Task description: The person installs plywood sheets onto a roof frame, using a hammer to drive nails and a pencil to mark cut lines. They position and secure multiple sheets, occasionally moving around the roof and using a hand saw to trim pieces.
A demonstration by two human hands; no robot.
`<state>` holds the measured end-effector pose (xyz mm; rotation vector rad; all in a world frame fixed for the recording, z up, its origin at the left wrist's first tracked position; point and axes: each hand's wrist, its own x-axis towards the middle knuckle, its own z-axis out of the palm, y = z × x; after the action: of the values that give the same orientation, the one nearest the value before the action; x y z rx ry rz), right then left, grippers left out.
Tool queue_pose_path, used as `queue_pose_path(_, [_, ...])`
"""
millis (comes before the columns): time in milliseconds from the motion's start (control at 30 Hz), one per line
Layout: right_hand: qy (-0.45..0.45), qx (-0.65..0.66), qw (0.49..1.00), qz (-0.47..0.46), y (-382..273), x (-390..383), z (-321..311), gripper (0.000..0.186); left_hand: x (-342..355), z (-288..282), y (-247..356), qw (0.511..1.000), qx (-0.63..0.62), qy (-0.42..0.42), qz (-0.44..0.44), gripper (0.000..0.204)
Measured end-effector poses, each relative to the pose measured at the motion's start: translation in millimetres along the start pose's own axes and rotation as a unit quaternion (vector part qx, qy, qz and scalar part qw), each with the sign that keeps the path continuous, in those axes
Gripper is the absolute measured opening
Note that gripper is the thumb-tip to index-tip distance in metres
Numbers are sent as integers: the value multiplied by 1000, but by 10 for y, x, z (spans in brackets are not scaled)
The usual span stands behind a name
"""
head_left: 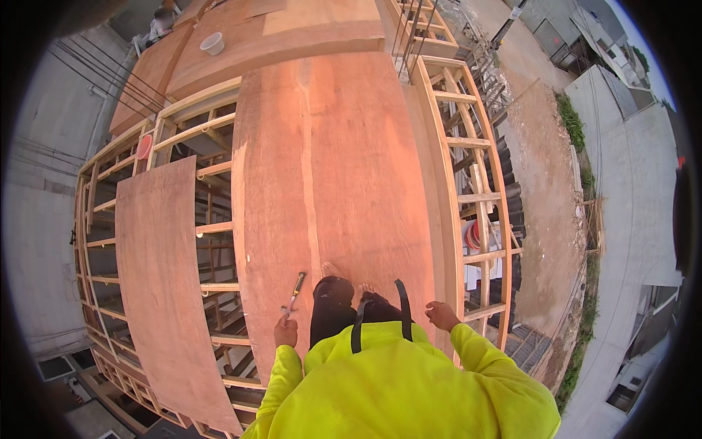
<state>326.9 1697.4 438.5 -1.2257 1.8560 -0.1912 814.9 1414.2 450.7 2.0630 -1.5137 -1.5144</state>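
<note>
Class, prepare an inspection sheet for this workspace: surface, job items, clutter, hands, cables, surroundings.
Surface: large plywood sheet underfoot, timber framing on both sides; narrower plywood sheet lying across the left framing.
Job items: hammer.
Clutter: white bucket ahead, beyond the large sheet.
Hands: left hand holds the hammer; right hand part-curled, contents unclear.
Cables: dark cables at upper left.
Surroundings: dirt road right, grey wall left.

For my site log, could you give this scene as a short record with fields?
Left grip: holding a hammer
Right grip: curled, no tool visible
Underfoot: wide plywood sheet
Left side: narrower plywood sheet across wooden beams
Right side: wooden frame
Far end: white bucket
</note>
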Motion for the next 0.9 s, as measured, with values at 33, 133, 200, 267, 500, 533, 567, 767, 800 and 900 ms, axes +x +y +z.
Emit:
queue_pose_path(33, [19, 54, 998, 31, -149, 105, -136, 34, 5, -10, -49, 1000, -2, 6, -21, 51])
queue_pose_path(133, [59, 187, 973, 118, -687, 322, -598, 32, 81, -31, -154, 994, -12, 3, -111, 47])
queue_pose_path(200, [63, 242, 956, 154, -789, 485, -841, 35, 166, -20, -5, 978, -21, -16, -206, 43])
queue_pose_path(267, [59, 223, 961, 154, -927, 750, -1121, 33, 469, -84, -565, 981, 21, -44, -188, 39])
queue_pose_path(500, [39, 138, 976, 166, -929, 1605, -2249, 32, 1041, -129, 842, 976, 17, 14, -215, 48])
queue_pose_path(533, [57, 184, 966, 173, -1009, 1769, -2448, 31, 1143, -188, 979, 974, 42, 4, -221, 47])
queue_pose_path(567, [76, 231, 953, 180, -1091, 1921, -2650, 31, 1320, -220, 1074, 975, 33, 15, -220, 47])
queue_pose_path(767, [112, 308, 922, 207, -1217, 2247, -2925, 30, 2374, -358, 2073, 984, 13, 28, -175, 44])
queue_pose_path(800, [105, 230, 952, 173, -1123, 2241, -2852, 32, 2570, -367, 2286, 986, 15, 28, -162, 44])
queue_pose_path(900, [40, 222, 962, 151, -906, 2298, -2761, 35, 3117, -325, 2860, 993, 28, 25, -110, 42])
